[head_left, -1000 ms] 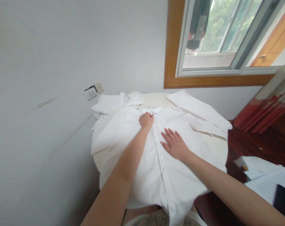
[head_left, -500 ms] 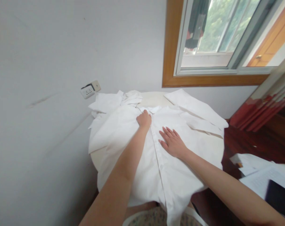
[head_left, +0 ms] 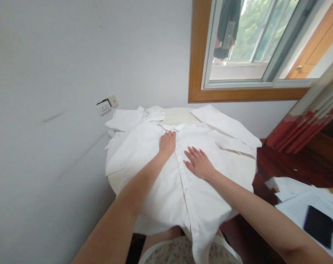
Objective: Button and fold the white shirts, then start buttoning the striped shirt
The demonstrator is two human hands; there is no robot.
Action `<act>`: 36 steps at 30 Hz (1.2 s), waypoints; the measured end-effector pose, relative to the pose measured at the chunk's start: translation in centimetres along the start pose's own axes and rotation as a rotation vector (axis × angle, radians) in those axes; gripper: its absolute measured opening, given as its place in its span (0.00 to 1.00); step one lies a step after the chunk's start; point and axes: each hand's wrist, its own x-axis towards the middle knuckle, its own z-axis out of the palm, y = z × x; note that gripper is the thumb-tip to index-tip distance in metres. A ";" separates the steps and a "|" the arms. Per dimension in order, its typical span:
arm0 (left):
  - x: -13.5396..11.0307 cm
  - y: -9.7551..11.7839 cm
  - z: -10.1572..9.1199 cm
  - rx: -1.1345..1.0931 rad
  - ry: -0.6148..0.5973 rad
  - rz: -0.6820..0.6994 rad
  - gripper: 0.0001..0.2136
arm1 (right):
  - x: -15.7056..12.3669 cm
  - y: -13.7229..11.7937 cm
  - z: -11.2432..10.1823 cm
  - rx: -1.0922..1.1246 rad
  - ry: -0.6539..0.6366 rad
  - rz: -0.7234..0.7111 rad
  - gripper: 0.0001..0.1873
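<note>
A pale round tabletop [head_left: 177, 116] stood against the wall. A wall socket [head_left: 107, 106] sat beyond its far left edge, and a wood-framed window [head_left: 195, 55] above its far right edge. Right of it hung a red-striped curtain [head_left: 306, 124], with papers [head_left: 295, 209] and a dark phone [head_left: 316, 222] nearer.

The one view comes from a camera worn on the person's head, looking forward and steeply down along both bare forearms, so the left hand [head_left: 167, 142] and the right hand [head_left: 198, 164] sit near the middle of the frame. It is close over the round cream-topped table [head_left: 177, 116] and the spread white button-front cotton shirt [head_left: 199, 198], which fill the centre. It faces the plain grey plastered wall [head_left: 58, 55] on the left and far side, with the wooden-framed sliding glass window [head_left: 195, 55] in the upper right corner.
</note>
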 end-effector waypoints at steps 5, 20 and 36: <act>-3.7 -0.7 -1.1 -0.088 0.036 0.178 0.16 | -0.1 0.0 0.0 0.001 -0.002 -0.001 0.30; -9.1 -1.1 -1.0 -0.195 -0.205 0.298 0.24 | -1.6 -1.3 -1.0 0.037 -0.128 -0.122 0.35; -9.0 -1.6 -1.2 -0.225 -0.144 0.336 0.23 | -9.0 -2.2 -6.6 0.401 -0.247 -0.434 0.25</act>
